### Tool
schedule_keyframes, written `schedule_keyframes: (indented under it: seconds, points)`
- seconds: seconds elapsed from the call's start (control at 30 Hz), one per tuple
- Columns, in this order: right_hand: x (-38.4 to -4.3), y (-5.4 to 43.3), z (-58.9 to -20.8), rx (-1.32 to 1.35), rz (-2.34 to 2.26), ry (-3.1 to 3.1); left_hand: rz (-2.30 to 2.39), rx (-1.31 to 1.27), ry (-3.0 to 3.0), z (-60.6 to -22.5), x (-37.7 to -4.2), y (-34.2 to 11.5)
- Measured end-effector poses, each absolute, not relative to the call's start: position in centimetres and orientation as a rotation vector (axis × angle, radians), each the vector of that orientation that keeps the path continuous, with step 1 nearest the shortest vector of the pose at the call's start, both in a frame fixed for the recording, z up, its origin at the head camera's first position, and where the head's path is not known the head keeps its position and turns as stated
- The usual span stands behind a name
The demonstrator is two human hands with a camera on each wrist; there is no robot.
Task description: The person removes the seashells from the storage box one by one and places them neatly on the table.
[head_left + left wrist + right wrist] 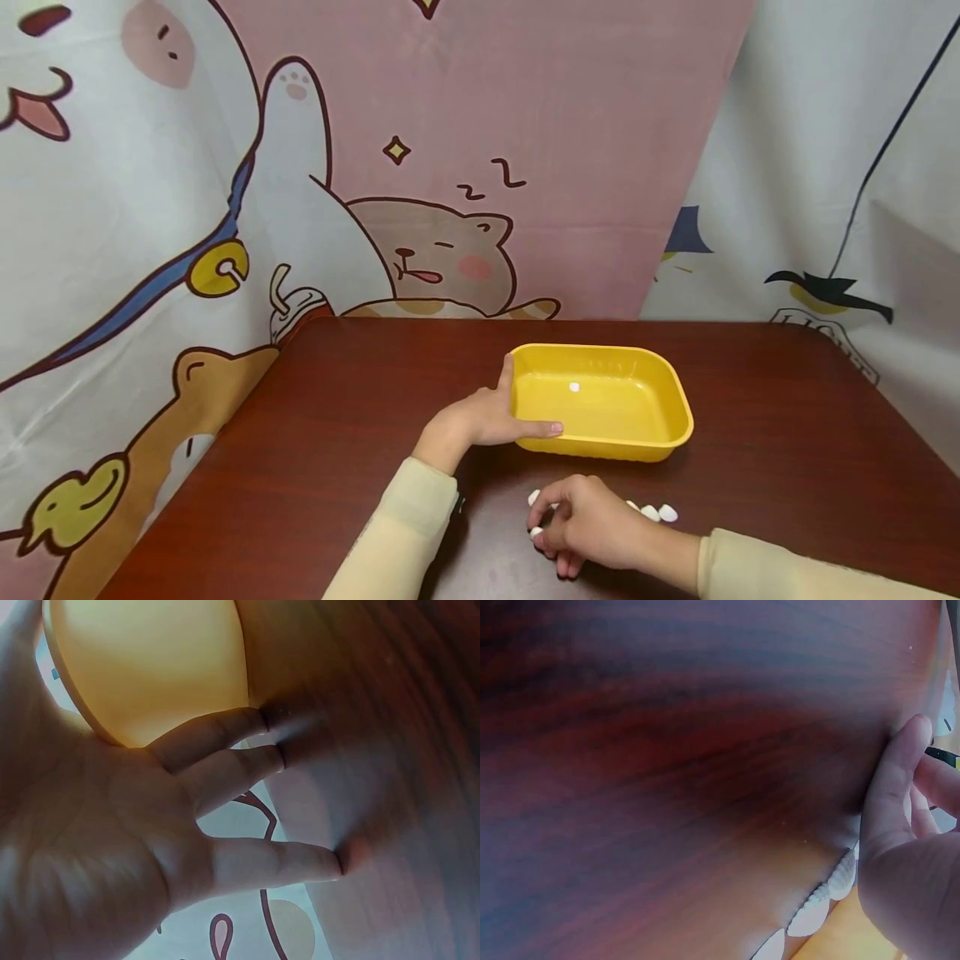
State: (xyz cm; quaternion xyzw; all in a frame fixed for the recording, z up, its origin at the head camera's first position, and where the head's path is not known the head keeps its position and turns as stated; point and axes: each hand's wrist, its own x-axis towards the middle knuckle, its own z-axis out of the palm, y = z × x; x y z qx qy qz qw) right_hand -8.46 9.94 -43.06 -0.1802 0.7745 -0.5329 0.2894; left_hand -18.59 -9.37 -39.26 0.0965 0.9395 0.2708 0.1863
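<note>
My left hand [487, 418] rests against the left end of a yellow plastic basin [607, 450], its thumb lying over the near rim. In the left wrist view, straight fingers [277, 862] reach down beside the basin's wall to the table. One small white piece [574, 387] lies inside the basin. In front of the basin, close over the table, my right hand [592, 521] pinches a small white seashell [536, 532] between thumb and fingertips. More white seashells [667, 513] lie behind this hand, partly hidden by it; ridged edges show on some shells [810, 919] in the right wrist view.
Everything stands on a dark red-brown wooden table [300, 467]. A cloth backdrop [600, 150] with cartoon animals hangs behind the table and along its left and right sides.
</note>
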Motion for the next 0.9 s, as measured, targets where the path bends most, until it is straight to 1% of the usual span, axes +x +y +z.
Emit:
schedule_keyframes:
  seconds: [0.2, 0.63, 0.77, 0.9]
  points:
    - [-8.4, 9.7, -43.2, -0.516, -1.411, 2.111, 0.757, 0.267, 2.649, -39.3, -18.5, -9.5]
    - [-8.5, 9.7, -43.0, -0.491, -1.413, 2.099, 0.772, 0.253, 2.634, -39.5, -18.4, -9.6]
    - [-9.3, 10.2, -41.2, -0.577, -1.459, 1.983, 0.787, 0.286, 2.629, -39.5, -18.4, -9.6]
    - [-11.0, 10.8, -37.7, -0.680, -1.456, 1.972, 0.768, 0.330, 2.640, -39.3, -18.6, -9.7]
